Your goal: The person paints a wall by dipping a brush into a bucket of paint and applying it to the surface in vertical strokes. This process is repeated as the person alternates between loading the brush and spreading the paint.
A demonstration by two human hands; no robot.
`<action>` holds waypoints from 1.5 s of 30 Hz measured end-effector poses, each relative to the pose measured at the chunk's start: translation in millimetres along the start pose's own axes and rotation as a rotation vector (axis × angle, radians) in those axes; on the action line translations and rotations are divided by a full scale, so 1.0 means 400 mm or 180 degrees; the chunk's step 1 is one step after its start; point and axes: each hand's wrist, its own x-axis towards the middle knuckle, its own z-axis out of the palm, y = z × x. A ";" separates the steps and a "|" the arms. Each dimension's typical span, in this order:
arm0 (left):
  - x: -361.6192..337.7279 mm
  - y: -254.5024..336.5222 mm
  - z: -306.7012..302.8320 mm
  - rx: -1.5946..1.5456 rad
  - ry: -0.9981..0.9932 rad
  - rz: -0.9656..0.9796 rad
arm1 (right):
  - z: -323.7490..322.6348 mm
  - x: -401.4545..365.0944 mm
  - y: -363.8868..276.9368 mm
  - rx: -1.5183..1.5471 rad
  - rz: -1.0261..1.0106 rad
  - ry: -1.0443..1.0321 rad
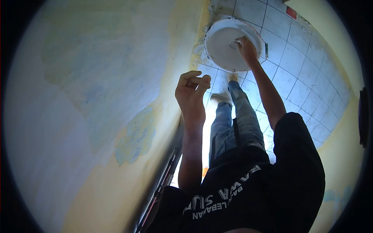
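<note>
A round white basin (223, 48) with a worn, chipped rim sits on the tiled floor. My right hand (245, 48) reaches down into it with its fingers curled together near the basin's inner surface; what the fingers hold, if anything, is too small to make out. My left hand (192, 85) is raised beside the wall, palm up. Its fingers are bent and the thumb and fingertips come close together, with nothing visible that I can name between them.
A wall (105, 77) with patchy yellow and bluish paint rises on the left. White floor tiles (287, 73) surround the basin. My shoes (233, 77) stand just below it. A dark door-like edge (165, 174) is at the lower left, and another yellow wall is at the right.
</note>
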 end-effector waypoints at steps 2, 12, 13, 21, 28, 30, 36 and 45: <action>-0.006 0.005 0.005 0.0151 -0.0041 0.0043 | 0.014 0.004 0.004 -0.0083 0.0014 -0.0009; -0.021 0.063 -0.040 0.0406 -0.0210 -0.0189 | -0.060 -0.028 -0.011 0.1480 0.0230 0.0270; -0.021 0.054 -0.044 0.0459 -0.0242 -0.0067 | -0.048 -0.031 0.015 0.1992 0.0324 0.0217; -0.052 0.046 -0.042 0.0754 -0.0414 -0.0087 | -0.090 -0.049 -0.009 0.1557 0.0257 -0.1302; -0.079 0.043 -0.055 0.0849 -0.0480 0.0187 | -0.069 -0.062 -0.023 0.1199 -0.0024 -0.0460; -0.081 0.041 -0.059 0.0803 -0.0491 0.0241 | -0.087 -0.064 -0.039 0.1139 0.0230 -0.0069; -0.120 0.046 -0.054 0.0744 -0.0528 0.0374 | -0.089 -0.084 -0.001 0.1056 0.0720 0.1447; -0.242 0.057 -0.068 0.0654 -0.0741 0.0518 | -0.133 -0.159 0.009 0.0831 0.1145 0.1825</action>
